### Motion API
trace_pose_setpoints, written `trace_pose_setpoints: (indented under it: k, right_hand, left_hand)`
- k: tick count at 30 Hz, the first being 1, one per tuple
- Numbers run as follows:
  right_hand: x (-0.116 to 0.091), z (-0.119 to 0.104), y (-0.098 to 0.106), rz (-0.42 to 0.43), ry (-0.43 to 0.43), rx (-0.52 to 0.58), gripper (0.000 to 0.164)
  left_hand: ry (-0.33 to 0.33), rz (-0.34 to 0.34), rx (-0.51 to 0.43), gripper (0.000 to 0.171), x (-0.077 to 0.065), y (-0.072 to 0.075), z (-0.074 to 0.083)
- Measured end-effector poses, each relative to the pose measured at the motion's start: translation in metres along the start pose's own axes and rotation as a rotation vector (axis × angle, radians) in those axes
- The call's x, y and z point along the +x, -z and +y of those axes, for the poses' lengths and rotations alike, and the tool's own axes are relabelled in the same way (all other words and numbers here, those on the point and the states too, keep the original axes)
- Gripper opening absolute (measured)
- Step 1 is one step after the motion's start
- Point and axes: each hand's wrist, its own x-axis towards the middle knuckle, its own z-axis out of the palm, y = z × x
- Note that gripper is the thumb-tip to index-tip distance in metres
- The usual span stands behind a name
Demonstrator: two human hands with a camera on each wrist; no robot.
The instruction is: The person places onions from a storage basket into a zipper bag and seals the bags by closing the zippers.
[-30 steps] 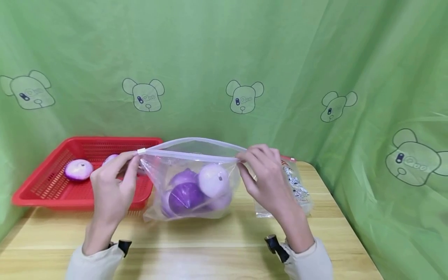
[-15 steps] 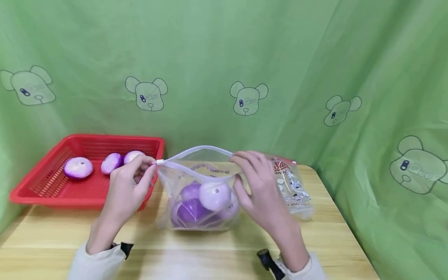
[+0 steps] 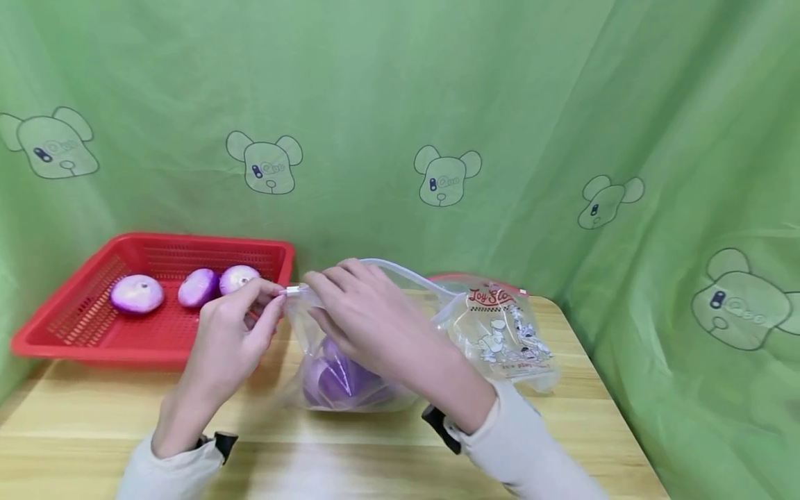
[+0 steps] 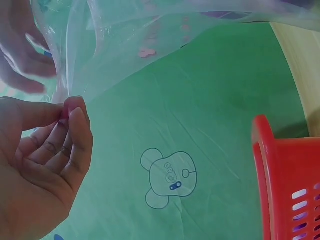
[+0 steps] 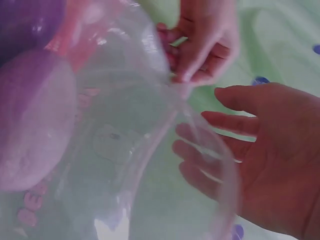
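Observation:
A clear zip bag [image 3: 304, 330] stands on the table with several purple-and-white onions [image 3: 344, 382] inside. My left hand [image 3: 231, 337] pinches the bag's left top corner beside the white slider [image 3: 292, 290]; the left wrist view shows thumb and fingertips meeting on the bag's edge. Across the bag's top reaches my right hand [image 3: 375, 323], its fingertips close to the slider and hiding part of the onions. In the right wrist view that right hand [image 5: 270, 155] has its fingers spread and thumb apart, partly behind the clear plastic. The bag's mouth gapes on the right.
A red basket [image 3: 94, 357] with three onions [image 3: 198, 288] stands at the left. Behind the bag on the right lies a printed clear bag [image 3: 500, 340] with a red zip. A green curtain [image 3: 350, 83] hangs around the back and right of the wooden table [image 3: 325, 458].
The bag has come lower and right, onto the table. My right hand has let go of the right side of the mouth and moved left to the slider corner; my left hand keeps its pinch.

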Motion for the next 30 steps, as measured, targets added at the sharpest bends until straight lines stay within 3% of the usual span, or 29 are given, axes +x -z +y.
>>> trace_pose_setpoints:
  k: [3, 9, 19, 30]
  right_hand:
    - [0.014, -0.005, -0.006, -0.084, -0.013, -0.085, 0.03]
    - [0.024, -0.009, -0.013, -0.072, -0.02, -0.181, 0.025]
    - [0.027, -0.003, -0.018, -0.02, 0.051, -0.19, 0.022]
    - [0.027, 0.003, -0.024, 0.085, 0.078, -0.095, 0.014]
  left_hand:
    - [-0.017, -0.009, 0.009, 0.011, 0.0, -0.001, 0.001]
    - [-0.06, -0.016, 0.036, 0.011, -0.001, -0.004, 0.002]
    - [-0.084, -0.049, 0.08, 0.01, -0.001, -0.004, 0.004]
    - [-0.067, -0.063, 0.102, 0.012, -0.001, -0.003, 0.004]
